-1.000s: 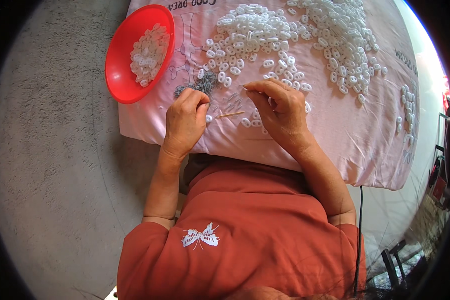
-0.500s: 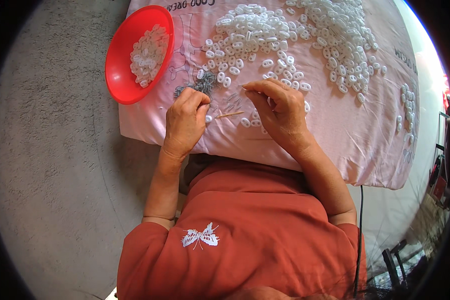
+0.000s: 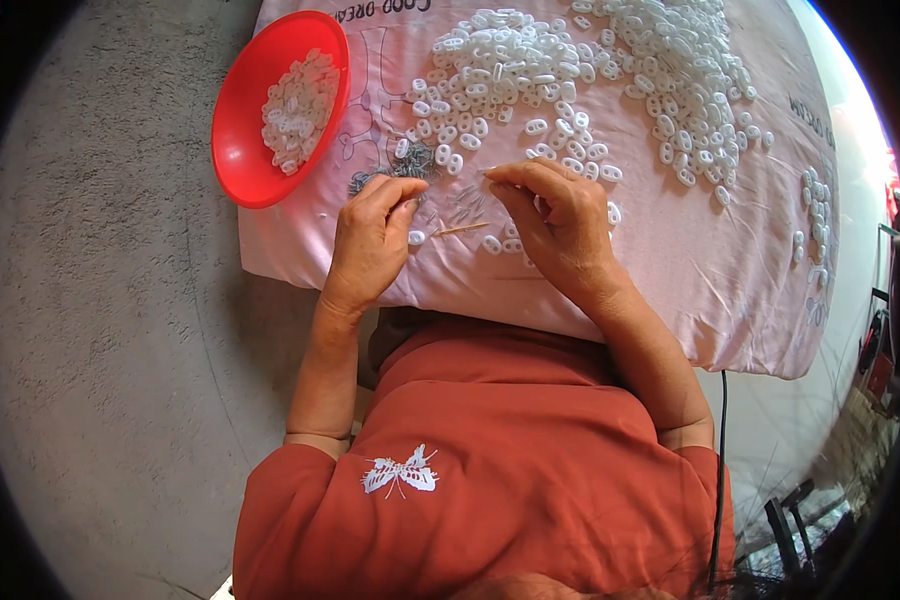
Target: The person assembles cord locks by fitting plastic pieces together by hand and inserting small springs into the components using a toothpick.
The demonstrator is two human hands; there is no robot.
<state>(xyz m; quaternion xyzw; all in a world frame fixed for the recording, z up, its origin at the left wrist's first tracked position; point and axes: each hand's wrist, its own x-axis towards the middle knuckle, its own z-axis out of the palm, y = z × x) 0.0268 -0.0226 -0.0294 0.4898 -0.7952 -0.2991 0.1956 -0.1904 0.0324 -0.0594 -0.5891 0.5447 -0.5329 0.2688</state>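
Compared with the frame a second earlier, almost nothing is shifting: both hands are staying at the same spot on the pink cloth [image 3: 670, 260], with only a slight curl change in the fingers.

The left hand [image 3: 373, 240] is resting on the cloth with its fingers bent down and pinched narrow at the tips; whatever is between them is too small to make out. It is sitting just beside a small heap of thin grey metal pieces [image 3: 410, 165] and nearly touching a single white plastic piece [image 3: 416, 237].

The right hand [image 3: 560, 220] is arching over the cloth, thumb and forefinger drawn close together at its left end. I cannot tell whether a part is being held there.

Between the two hands a thin tan stick [image 3: 458, 230] is lying flat on the cloth, apart from both.

A broad scatter of white oval plastic pieces [image 3: 530, 70] is spreading across the far part of the cloth, beyond the hands. A red bowl [image 3: 245, 150] is sitting at the cloth's left corner, partly over its edge, and is holding a smaller batch of the same white pieces.

The person is wearing a rust-orange shirt [image 3: 510, 450]. Grey floor [image 3: 100, 330] is lying to the left.
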